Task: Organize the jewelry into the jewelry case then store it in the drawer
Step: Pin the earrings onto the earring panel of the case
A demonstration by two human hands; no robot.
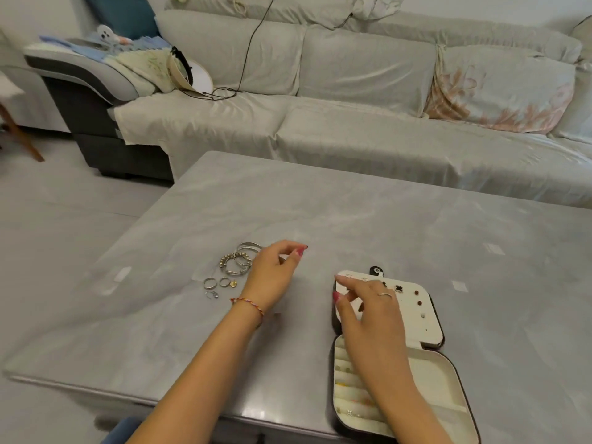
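An open cream-lined jewelry case (426,315) lies at the table's near right, its lid panel studded with small earrings, its ring-roll tray (349,389) nearer me. My right hand (368,309) hovers over the lid panel's left side with fingers pinched; whether it holds a piece is unclear. To the left lie silver bangles (238,259), two rings (216,283) and a small gold charm (233,284). Beside those pieces my left hand (275,274) has thumb and fingers pinched together, and a tiny item may be between them.
The grey marble-look table (352,213) stretches far ahead. Beyond it stands a covered sofa (352,91) with a hat, cloths and a black cable. Grey floor lies to the left.
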